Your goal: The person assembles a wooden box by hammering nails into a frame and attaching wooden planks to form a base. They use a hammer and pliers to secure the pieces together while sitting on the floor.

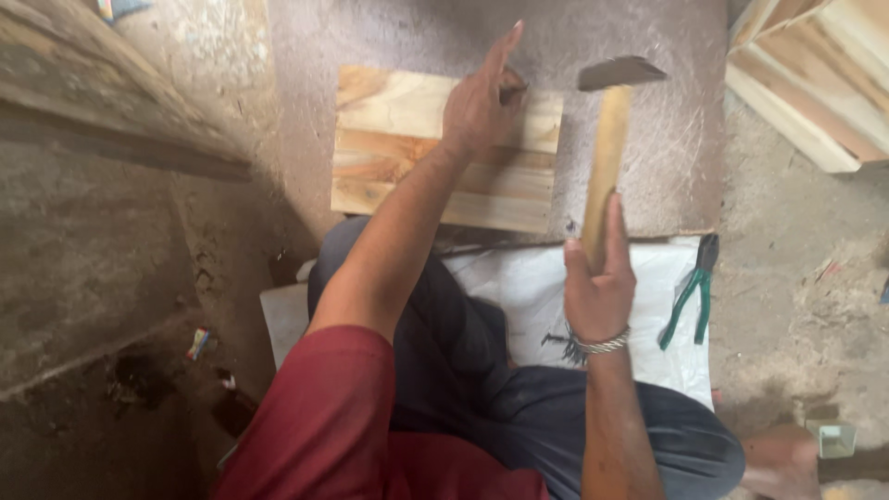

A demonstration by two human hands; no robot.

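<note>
The left hand (477,106) pinches something small, probably a nail, on the wooden panel (407,148) ahead; the right hand (597,282) grips the hammer (607,139), handle pointing forward, head just right of the left fingers

Soft, even daylight with faint shadows; the picture is slightly soft, blurrier towards the lower corners.
</note>
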